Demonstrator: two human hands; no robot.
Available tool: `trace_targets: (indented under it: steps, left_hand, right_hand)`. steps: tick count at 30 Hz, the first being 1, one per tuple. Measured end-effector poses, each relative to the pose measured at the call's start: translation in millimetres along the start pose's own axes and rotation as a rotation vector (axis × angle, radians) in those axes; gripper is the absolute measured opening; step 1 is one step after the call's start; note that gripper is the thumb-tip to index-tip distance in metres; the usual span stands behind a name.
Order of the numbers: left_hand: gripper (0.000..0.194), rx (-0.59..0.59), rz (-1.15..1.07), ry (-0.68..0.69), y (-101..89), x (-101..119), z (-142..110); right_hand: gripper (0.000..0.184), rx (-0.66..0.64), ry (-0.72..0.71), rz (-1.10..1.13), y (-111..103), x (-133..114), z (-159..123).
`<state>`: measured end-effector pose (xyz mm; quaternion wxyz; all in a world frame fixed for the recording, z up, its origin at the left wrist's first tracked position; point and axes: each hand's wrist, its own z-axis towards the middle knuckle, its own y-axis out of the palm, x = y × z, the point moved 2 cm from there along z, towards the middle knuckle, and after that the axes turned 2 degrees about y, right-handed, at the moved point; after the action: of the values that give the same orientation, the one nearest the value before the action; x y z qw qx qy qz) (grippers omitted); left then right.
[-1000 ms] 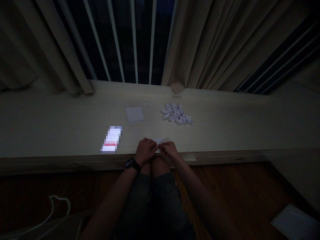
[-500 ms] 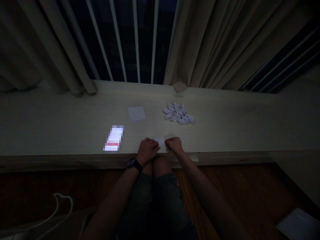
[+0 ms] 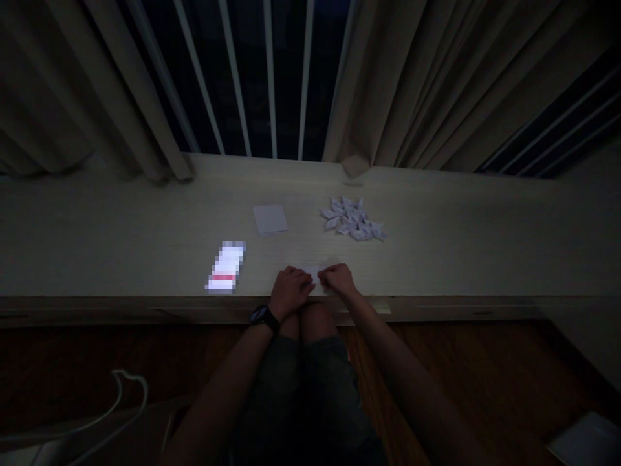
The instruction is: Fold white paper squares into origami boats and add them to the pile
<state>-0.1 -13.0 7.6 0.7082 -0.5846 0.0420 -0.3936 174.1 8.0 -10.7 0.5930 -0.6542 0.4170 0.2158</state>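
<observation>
A small piece of white paper (image 3: 313,270) lies near the front edge of the pale ledge, between my two hands. My left hand (image 3: 291,288), with a dark watch on its wrist, has its fingers curled over the paper's left part and partly hides it. From the right, my right hand (image 3: 337,279) pinches the paper's right edge with bent fingers. Beyond the hands sits a cluster of folded white paper pieces (image 3: 353,219). To its left lies a flat stack of square white paper (image 3: 270,220).
A lit phone (image 3: 226,266), its screen blurred out, lies left of my hands on the ledge (image 3: 121,239). Curtains (image 3: 388,84) and a barred dark window stand behind. A white cable (image 3: 130,388) loops at the lower left, and my knees are under the ledge's front edge.
The whole view has shifted slightly, so everything appears a little further right. My right hand has come slightly closer to my left hand over the paper.
</observation>
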Motion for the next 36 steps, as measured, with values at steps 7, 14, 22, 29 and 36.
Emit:
trace_targets:
  steps: [7,14,22,29,36]
  left_hand:
    - [0.021,0.005,0.006,0.012,1.8,-1.1,0.2]
    - [0.023,-0.079,0.005,0.072,-4.1,-5.6,4.5]
    - [0.02,-0.051,-0.009,0.103,-3.3,-9.1,6.4]
    - [0.019,-0.039,-0.053,0.078,-0.7,-10.6,5.9]
    - [0.019,-0.051,-0.068,0.062,-1.5,-10.2,7.1]
  right_hand:
    - [0.028,0.09,-0.024,-0.146,-5.1,-2.9,3.8]
    - [0.022,0.273,-0.067,-0.354,-0.3,-10.2,-6.9]
    - [0.025,0.288,-0.361,-0.637,10.7,-13.1,-37.8]
    - [0.019,0.056,-0.562,-0.759,9.7,-15.3,-50.9]
    - [0.025,-0.114,-0.636,-0.826,11.1,-22.9,-65.8]
